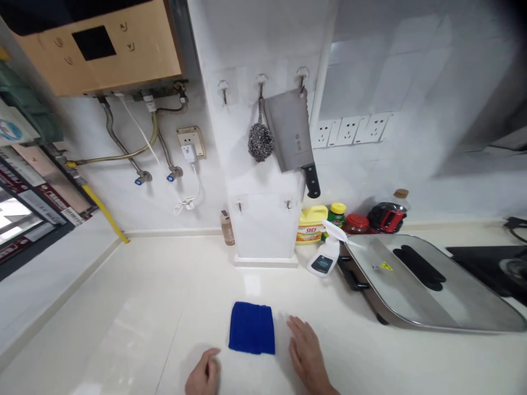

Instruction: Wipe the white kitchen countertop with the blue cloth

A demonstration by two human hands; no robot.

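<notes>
A folded blue cloth (pixel 251 328) lies flat on the pale countertop, between my two hands. My left hand (pixel 203 375) is at the lower left of the cloth, apart from it. Its fingers are loosely bent, with a gap between thumb and forefinger and nothing seen in them. To the right of the cloth, my right hand (pixel 307 354) rests low over the counter with its fingers stretched out, holding nothing. Beyond that hand stands a white spray bottle (pixel 327 255) with a dark label.
A lidded electric pan (pixel 465 307) occupies the right side. A cleaver (pixel 290 131) and a steel scourer (pixel 261 142) hang on the pillar. Behind are a yellow jug (pixel 312 224), a red-lidded jar (pixel 356 223) and a small brown bottle (pixel 227 228). A water heater (pixel 99 49) hangs upper left.
</notes>
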